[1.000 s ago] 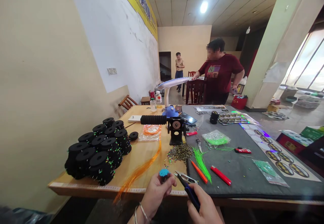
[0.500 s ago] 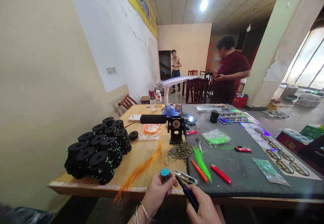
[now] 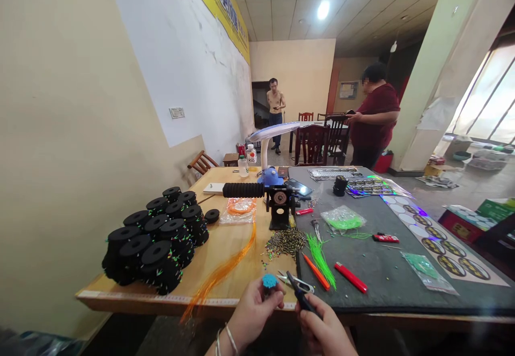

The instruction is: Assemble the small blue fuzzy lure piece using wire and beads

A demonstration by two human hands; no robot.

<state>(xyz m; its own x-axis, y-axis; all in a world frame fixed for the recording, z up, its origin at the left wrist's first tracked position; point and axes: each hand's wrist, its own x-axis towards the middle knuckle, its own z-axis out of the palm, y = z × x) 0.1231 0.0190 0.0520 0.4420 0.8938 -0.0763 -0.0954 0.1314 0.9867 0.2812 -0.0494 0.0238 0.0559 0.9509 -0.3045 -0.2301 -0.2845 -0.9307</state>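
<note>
My left hand (image 3: 255, 306) is closed around a small dark piece with a bumpy bright blue top (image 3: 269, 280), held upright over the table's front edge. In my right hand (image 3: 324, 328) is a slim pointed tool with a dark blue handle (image 3: 304, 299); its exact kind is hard to make out. The tool's dark tip points up and left, apart from the blue piece. Just beyond both hands lie silver thread snips (image 3: 301, 284). Small metallic beads (image 3: 286, 241) are heaped farther back, with a few coloured ones scattered near my left hand.
Black foam spools (image 3: 155, 232) stand stacked at left, beside orange strands (image 3: 225, 270). A black winding device (image 3: 279, 208) and a lamp (image 3: 270, 176) stand behind the beads. Green strands (image 3: 321, 257), an orange pen-like tool (image 3: 316, 272) and a red stick (image 3: 351, 277) lie right. Two people stand beyond.
My left hand has shifted slightly right with the blue-topped piece. The tool in my right hand now points more upward, its tip farther from the piece. The person in red has moved right.
</note>
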